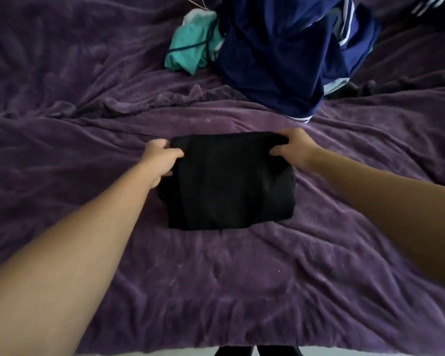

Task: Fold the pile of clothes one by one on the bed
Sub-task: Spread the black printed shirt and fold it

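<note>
Black fabric, folded into a compact rectangle: the black garment lies near the middle of the bed, on its rumpled purple cover, directly in front of me. My left hand pinches the far left corner of the garment, thumb on top and fingers curled under the edge. My right hand pinches the far right corner in the same manner, its fingertips pressed into the cloth. Both hands are thus clenched on the far edge of the garment; neither is released.

Step in hand, as I judge it: the closing stage of folding this one item, either laying down the last fold or squaring the finished packet. The near edge rests flat on the bed and the sides look roughly parallel, so little remains to be done here.

Beyond the garment, well apart from it, sits the unfolded pile: a navy garment with white stripes heaped loosely, with a teal garment just beside it on the left, touching it.

The next move calls for letting go of both corners, setting the black packet aside without disturbing its layers, then drawing a single item from the pile onto the clear area of the bed.
</note>
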Demonstrator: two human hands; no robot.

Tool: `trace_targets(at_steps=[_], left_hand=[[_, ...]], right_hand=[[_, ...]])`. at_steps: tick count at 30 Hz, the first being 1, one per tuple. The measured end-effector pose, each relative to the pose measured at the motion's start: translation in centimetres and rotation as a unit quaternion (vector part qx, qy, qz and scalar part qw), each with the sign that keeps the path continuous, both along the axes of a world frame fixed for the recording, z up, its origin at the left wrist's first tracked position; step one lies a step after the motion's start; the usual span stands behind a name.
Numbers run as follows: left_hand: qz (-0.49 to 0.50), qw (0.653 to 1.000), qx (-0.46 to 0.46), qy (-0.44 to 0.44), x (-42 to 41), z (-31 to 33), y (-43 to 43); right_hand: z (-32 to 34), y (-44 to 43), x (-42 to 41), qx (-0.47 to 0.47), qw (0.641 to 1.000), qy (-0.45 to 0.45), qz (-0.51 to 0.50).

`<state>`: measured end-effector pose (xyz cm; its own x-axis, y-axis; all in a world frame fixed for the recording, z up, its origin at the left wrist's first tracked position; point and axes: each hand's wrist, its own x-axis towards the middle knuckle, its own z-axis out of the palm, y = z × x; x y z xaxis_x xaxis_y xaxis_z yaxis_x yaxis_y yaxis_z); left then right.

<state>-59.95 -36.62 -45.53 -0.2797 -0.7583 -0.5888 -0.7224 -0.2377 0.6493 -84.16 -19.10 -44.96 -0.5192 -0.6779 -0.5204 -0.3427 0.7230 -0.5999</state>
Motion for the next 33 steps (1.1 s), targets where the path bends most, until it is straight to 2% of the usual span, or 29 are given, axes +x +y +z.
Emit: trace_targets(at_steps=[1,3,5,7,11,13,16,17,19,22,24,28,33], left_hand=[[0.014,0.999,-0.035,-0.036,-0.3,-1.5,-0.5],[-0.023,0.986,-0.103,-0.131,-0.7,-3.5,-0.1],[-0.070,0.968,-0.168,-0.174,-0.8,-4.4,1.6],[-0.110,0.957,-0.190,-0.191,-0.2,-6.0,4.5],[-0.227,0.913,-0.165,-0.296,1.4,-9.6,7.9],[-0.201,0.923,-0.165,-0.283,1.1,-9.4,6.9],[-0.064,0.963,-0.118,-0.234,-0.4,-8.2,3.7],[-0.048,0.965,-0.097,-0.238,-1.1,-7.9,2.8],[-0.081,0.955,-0.092,-0.270,-2.2,-7.4,2.3],[-0.140,0.933,-0.183,-0.275,-3.0,-6.9,4.6],[-0.165,0.915,-0.244,-0.275,-2.9,-6.4,6.4],[-0.204,0.893,-0.283,-0.285,-1.3,-4.1,8.6],[-0.162,0.900,-0.309,-0.261,3.4,1.8,10.8]], right_hand=[[-1.5,-0.6,-0.5,0.012,0.999,0.042,-0.004],[-3.9,-0.9,-0.6,0.068,0.985,0.152,0.056],[-5.4,-0.2,0.2,0.055,0.967,0.226,0.101],[-7.2,0.9,1.8,0.026,0.967,0.225,0.117],[-11.1,3.2,3.8,0.101,0.966,0.166,0.168],[-11.1,3.1,3.1,0.069,0.982,0.134,0.112],[-9.8,1.7,1.9,0.026,0.994,0.065,-0.081],[-9.4,1.1,1.8,0.039,0.992,0.059,-0.106],[-8.8,0.0,2.2,0.097,0.990,0.068,-0.071],[-8.3,-0.2,3.7,0.145,0.982,0.120,0.006],[-7.5,0.3,4.3,0.125,0.977,0.170,0.038],[-4.9,1.3,5.2,0.072,0.964,0.237,0.096],[1.3,1.9,8.1,0.024,0.950,0.262,0.165]])
